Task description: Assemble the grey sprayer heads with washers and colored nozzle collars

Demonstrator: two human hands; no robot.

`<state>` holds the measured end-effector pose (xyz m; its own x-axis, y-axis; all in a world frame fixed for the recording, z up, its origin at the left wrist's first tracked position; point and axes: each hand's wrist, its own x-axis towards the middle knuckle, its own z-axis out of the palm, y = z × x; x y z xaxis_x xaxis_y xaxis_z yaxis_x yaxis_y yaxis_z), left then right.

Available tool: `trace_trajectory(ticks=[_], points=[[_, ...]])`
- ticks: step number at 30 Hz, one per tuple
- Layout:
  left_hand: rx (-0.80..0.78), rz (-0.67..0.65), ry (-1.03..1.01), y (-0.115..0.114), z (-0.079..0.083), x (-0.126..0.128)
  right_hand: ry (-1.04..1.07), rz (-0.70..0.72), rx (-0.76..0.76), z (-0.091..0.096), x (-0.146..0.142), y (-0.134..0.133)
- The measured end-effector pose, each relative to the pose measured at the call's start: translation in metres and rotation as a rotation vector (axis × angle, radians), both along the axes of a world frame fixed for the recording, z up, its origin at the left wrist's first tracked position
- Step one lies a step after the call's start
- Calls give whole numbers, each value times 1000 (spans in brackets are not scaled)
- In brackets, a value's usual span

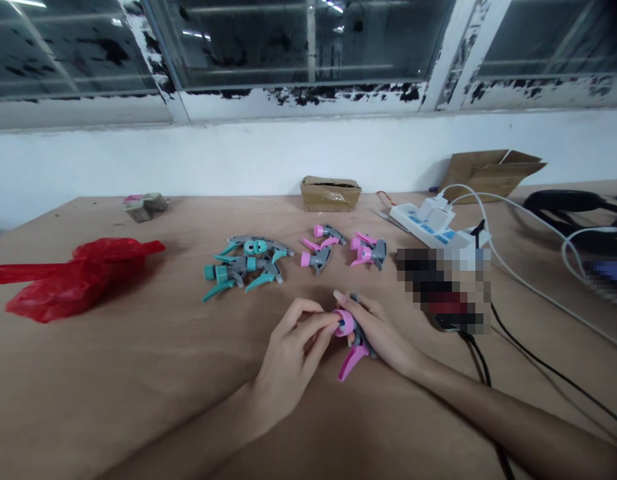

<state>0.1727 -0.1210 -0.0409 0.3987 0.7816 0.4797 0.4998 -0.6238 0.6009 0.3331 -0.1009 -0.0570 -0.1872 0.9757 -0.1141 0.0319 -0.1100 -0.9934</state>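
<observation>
A pink and grey trigger spray head (355,355) is held over the front middle of the table. My right hand (383,330) is wrapped round its grey body, and the pink trigger hangs down toward me. The fingertips of my left hand (296,357) are pinched at the open end of the pink collar (344,323), where a small dark blue bit shows; what exactly they grip is hidden. Beyond my hands lie several loose pink and grey spray heads (318,259). To their left sits a pile of teal and grey spray heads (248,265).
A red plastic bag (83,280) lies at the left, with small grey blocks (144,208) behind it. By the wall stand a cardboard box (331,195) and an open carton (488,175). A white power strip (423,223), cables and a blurred-out dark object (441,290) occupy the right side.
</observation>
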Motion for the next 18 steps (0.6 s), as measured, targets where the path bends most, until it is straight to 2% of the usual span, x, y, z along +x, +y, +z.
trace_trajectory(ticks=[4, 11, 18], points=[[-4, -5, -7, 0, 2, 0, 14, 17, 17, 1, -1, -1], [-123, 19, -20, 1, 4, 0, 4, 37, 39, 1, -1, -1], [-117, -24, -5, 1, 8, 2, 16, 31, 63, 0, -2, -1]])
